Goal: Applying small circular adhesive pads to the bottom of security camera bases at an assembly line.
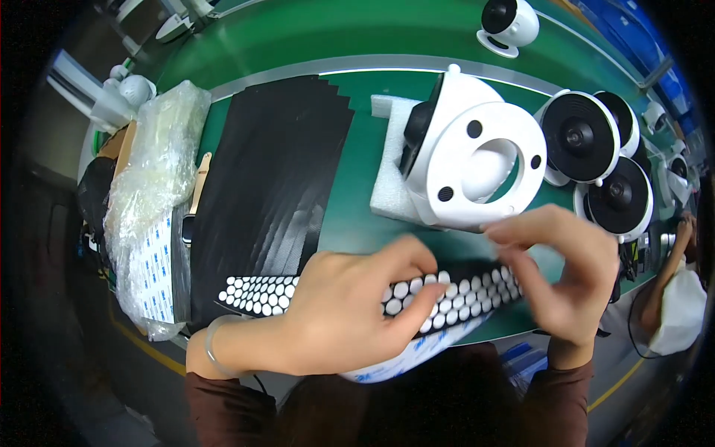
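My left hand (357, 309) presses on a black strip dotted with rows of white round pads (458, 302), its thumb and forefinger bent over the strip. The strip's printed white-and-blue backing (406, 363) curls below. My right hand (566, 261) is beside the strip's right end, thumb and forefinger drawn close together and slightly blurred; whatever they hold is too small to make out. Just beyond lies a white round-headed housing (465, 93) tipped on its side, its ring-shaped base (450, 160) facing me. Black round pads sit on that ring. White foam (391, 175) supports the housing.
Overlapping black sheets (272, 164) cover the bench's left part, beside a plastic-wrapped stack (160, 171) and a wooden stick (200, 182). Several white housings with black round fronts (577, 138) cluster at right; another (509, 26) stands at the back. A person's arm (674, 257) shows far right.
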Tool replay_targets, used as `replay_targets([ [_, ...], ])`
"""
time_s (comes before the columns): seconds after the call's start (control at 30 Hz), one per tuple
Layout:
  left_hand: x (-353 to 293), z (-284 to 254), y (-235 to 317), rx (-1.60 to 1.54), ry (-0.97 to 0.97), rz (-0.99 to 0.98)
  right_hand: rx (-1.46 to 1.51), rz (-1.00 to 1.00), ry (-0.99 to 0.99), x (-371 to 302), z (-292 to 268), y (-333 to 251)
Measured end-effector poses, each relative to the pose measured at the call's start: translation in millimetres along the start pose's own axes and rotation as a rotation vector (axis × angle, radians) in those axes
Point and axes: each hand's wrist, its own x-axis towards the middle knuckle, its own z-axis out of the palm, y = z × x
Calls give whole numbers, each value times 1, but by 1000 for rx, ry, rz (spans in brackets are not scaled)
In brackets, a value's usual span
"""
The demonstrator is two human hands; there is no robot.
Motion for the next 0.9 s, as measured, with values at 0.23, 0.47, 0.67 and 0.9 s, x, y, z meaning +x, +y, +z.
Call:
replay_targets([
  [0.23,2,7,-5,-149,47,190,106,23,-87,-20,-1,-3],
  [0.47,4,5,-3,-209,-1,181,176,-15,-89,-19,9,3],
  [0.67,1,7,-3,-198,30,180,118,-149,-69,-20,13,3],
  [0.9,-1,10,-7,-161,96,222,30,-164,-20,-20,18,1],
])
